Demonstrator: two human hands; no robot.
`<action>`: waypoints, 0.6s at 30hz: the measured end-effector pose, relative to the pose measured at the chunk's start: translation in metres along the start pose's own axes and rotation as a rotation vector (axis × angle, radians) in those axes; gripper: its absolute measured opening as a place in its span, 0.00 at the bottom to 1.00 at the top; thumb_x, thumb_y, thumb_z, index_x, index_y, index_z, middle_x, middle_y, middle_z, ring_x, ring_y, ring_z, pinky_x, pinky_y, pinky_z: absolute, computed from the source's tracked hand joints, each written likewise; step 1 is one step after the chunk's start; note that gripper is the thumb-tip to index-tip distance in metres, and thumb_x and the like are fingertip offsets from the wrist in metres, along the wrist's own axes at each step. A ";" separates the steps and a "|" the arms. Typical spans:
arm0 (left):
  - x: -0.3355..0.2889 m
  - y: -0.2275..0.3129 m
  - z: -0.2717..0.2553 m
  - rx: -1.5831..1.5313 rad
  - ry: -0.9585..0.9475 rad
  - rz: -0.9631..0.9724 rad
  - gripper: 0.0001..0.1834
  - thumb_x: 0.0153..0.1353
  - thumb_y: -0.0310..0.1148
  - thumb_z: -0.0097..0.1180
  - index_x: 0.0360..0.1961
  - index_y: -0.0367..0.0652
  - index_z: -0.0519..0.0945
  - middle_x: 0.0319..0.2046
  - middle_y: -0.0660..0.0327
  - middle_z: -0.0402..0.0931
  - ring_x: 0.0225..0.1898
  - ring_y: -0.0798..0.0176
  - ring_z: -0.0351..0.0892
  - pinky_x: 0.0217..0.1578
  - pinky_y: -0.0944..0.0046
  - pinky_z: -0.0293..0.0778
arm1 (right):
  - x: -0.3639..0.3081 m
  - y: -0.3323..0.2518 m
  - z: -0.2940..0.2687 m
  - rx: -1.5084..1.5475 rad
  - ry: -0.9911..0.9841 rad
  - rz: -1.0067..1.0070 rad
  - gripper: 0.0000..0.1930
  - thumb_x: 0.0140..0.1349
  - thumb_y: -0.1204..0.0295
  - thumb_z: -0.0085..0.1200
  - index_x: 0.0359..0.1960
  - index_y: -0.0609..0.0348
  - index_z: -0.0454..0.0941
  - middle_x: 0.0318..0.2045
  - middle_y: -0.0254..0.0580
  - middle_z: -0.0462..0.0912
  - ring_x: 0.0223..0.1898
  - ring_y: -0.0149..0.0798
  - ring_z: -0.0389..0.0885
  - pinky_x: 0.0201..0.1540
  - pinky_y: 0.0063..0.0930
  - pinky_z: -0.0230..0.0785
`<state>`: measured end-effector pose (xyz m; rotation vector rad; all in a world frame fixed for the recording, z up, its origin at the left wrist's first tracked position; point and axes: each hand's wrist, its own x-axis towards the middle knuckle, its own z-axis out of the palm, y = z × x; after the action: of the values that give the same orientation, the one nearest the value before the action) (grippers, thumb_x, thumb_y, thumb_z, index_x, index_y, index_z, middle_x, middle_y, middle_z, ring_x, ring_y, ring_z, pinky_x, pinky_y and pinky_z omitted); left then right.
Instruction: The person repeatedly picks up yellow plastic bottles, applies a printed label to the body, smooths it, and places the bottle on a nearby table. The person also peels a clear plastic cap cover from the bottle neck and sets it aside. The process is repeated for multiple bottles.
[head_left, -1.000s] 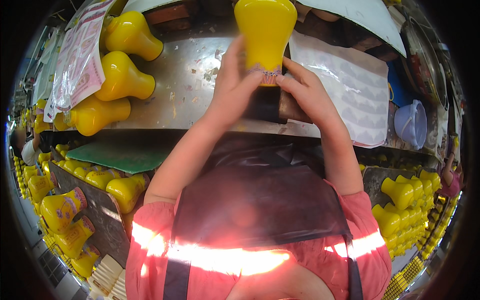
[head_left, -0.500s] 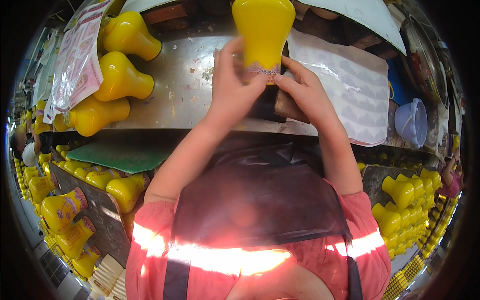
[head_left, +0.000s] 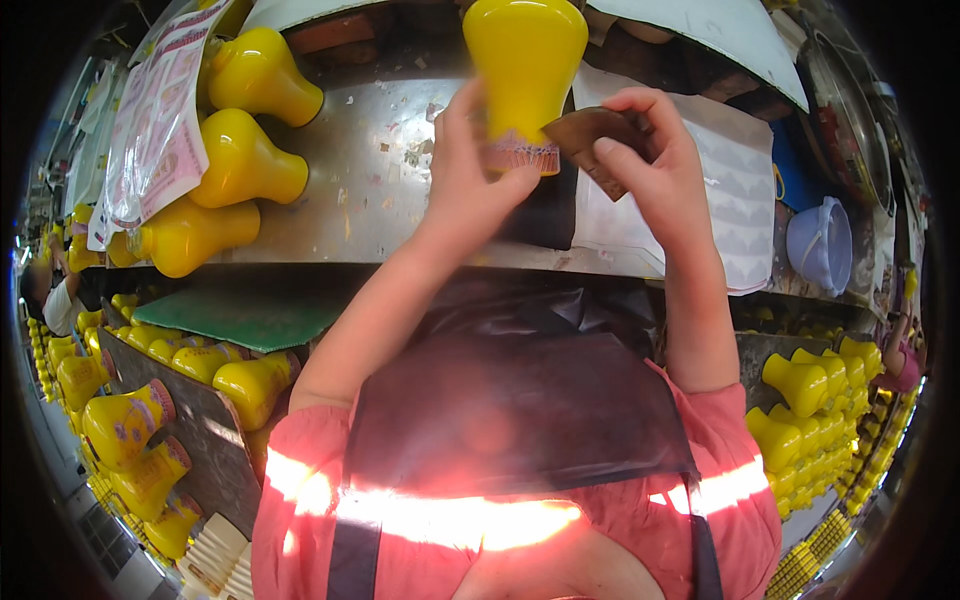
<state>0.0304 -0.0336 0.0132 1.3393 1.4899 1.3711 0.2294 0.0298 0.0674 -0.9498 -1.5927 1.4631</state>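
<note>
A glossy yellow vase (head_left: pixel 525 70) stands at the far middle of the metal worktop (head_left: pixel 350 190). A patterned pink-purple decal band (head_left: pixel 522 158) runs round its narrow lower end. My left hand (head_left: pixel 465 165) is wrapped round the left side of that end, its thumb by the band and its other fingers partly hidden. In my right hand (head_left: pixel 660 165) is a flat brown scraper (head_left: pixel 590 145), pinched between thumb and fingers. The scraper's tip points at the vase just above the band; whether it touches cannot be made out.
Several yellow vases (head_left: pixel 250 160) lie on the worktop's left beside pink printed decal sheets (head_left: pixel 160 130). A pale sheet with grey shapes (head_left: pixel 740 200) lies right, near a lilac bucket (head_left: pixel 820 245). A green board (head_left: pixel 250 310) juts below left. Racked vases (head_left: pixel 800 430) flank me; people work at both sides.
My right hand has left the vase's lower end and moved right, raising the brown scraper toward the vase. The decal band now shows more fully. My left hand stays on the vase.
</note>
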 end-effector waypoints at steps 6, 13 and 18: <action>-0.001 -0.004 0.000 -0.007 -0.001 0.008 0.50 0.50 0.28 0.67 0.74 0.45 0.55 0.65 0.47 0.59 0.64 0.46 0.69 0.62 0.49 0.72 | 0.008 -0.013 0.014 -0.849 0.079 -0.592 0.15 0.60 0.80 0.64 0.49 0.55 0.82 0.39 0.42 0.85 0.38 0.40 0.85 0.40 0.28 0.77; 0.000 -0.001 0.004 0.056 0.032 0.024 0.49 0.50 0.27 0.67 0.73 0.44 0.56 0.62 0.47 0.62 0.57 0.49 0.76 0.56 0.52 0.77 | 0.019 -0.029 0.027 -1.013 0.046 -0.781 0.17 0.55 0.78 0.67 0.47 0.50 0.82 0.31 0.41 0.81 0.30 0.45 0.80 0.32 0.37 0.73; -0.003 0.001 0.003 -0.047 0.027 -0.006 0.48 0.49 0.26 0.69 0.71 0.42 0.58 0.60 0.48 0.64 0.53 0.52 0.80 0.52 0.56 0.80 | 0.025 -0.034 0.035 -0.961 -0.202 -0.788 0.16 0.54 0.77 0.67 0.45 0.51 0.81 0.29 0.40 0.79 0.31 0.46 0.81 0.32 0.38 0.73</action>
<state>0.0346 -0.0360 0.0135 1.2912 1.4698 1.4172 0.1863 0.0355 0.1002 -0.4998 -2.4908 0.2074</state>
